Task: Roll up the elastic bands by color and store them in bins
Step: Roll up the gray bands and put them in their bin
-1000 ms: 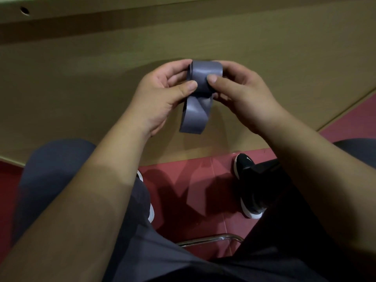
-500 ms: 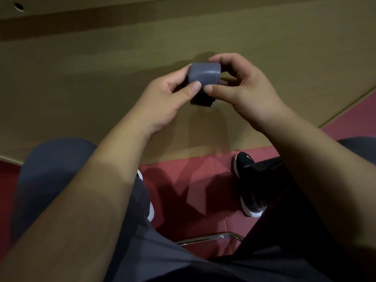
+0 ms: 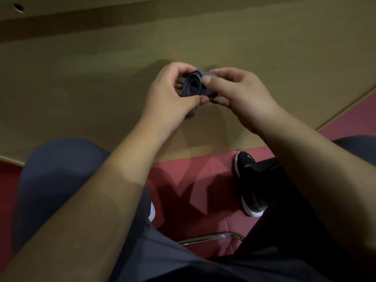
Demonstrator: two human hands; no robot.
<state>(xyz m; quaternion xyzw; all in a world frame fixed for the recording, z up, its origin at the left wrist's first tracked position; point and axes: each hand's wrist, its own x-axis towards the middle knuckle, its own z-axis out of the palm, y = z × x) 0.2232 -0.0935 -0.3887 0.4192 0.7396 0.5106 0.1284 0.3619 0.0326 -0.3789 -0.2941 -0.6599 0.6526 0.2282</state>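
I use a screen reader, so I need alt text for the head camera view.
A person's left hand and right hand grip a grey elastic band wound into a coil, spiral end toward the camera, before a tan wooden panel. Below are dark trousers, a black shoe and a red floor.

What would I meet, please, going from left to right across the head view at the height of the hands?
left hand → rolled grey band, gripped between both hands → right hand
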